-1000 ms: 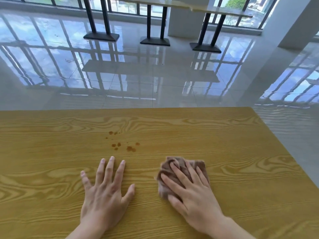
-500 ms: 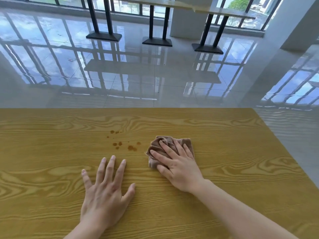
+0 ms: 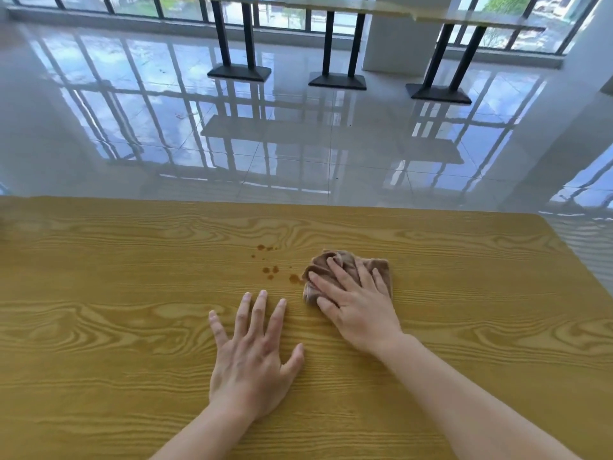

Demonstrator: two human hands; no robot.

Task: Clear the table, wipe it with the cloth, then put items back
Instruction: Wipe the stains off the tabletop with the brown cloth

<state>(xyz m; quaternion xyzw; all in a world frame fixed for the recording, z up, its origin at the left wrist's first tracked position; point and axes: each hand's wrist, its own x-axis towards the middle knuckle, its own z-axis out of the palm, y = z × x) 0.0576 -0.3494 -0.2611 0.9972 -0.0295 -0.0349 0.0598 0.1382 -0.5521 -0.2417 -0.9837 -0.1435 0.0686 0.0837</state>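
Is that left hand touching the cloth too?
Apart. The head view shows bare table wood between the left hand and the cloth; only the right hand presses on it.

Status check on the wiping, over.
Left hand flat on table. Right hand pressing cloth, just right of brown spots. Spots not yet wiped.

Free tabletop (image 3: 99,293) left of the brown spots (image 3: 274,269) & on their far side, up to the far edge. Just right of spots: cloth (image 3: 348,264) w/ right hand (image 3: 360,308) pressed flat on it. Near side of spots: left hand (image 3: 252,356) flat on tabletop.
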